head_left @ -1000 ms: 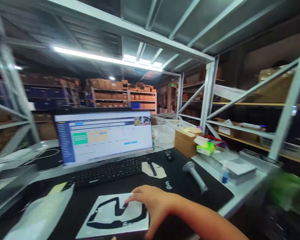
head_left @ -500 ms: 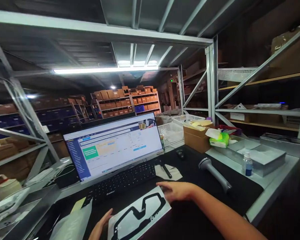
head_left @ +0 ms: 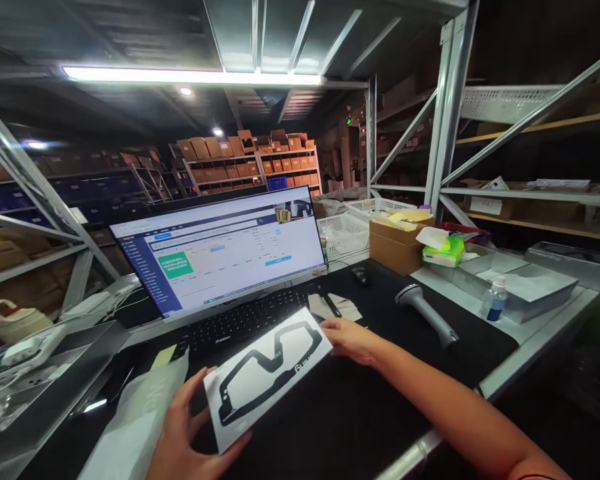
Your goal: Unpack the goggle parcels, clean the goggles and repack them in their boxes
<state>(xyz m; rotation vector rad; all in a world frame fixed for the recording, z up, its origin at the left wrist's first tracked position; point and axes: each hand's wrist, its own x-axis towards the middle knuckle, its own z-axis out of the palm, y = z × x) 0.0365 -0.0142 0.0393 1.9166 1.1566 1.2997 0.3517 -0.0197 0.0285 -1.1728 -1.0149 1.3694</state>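
A white box (head_left: pixel 265 377) printed with a black angular outline is held between my two hands above the dark desk mat. My left hand (head_left: pixel 187 430) grips its near left end, thumb along the lower edge and fingers at the upper corner. My right hand (head_left: pixel 353 340) closes on the right end, its fingertips partly hidden by the box. Just beyond the box lies a black keyboard (head_left: pixel 235 327). A whitish plastic bag (head_left: pixel 135 417) rests left of my left hand.
Behind the keyboard stands a lit monitor (head_left: pixel 220 257). A grey barcode scanner (head_left: pixel 427 315), a mouse (head_left: pixel 361 276) and a pen (head_left: pixel 330 303) on paper lie to the right. Farther right are a cardboard box (head_left: pixel 393 252), tissues (head_left: pixel 445 252) and a spray bottle (head_left: pixel 496 300). A metal tray (head_left: pixel 90 353) borders the left.
The view has tipped downward, so the desk sits higher in it. The box has come up in the picture with both hands, and more of my left hand shows around its end.
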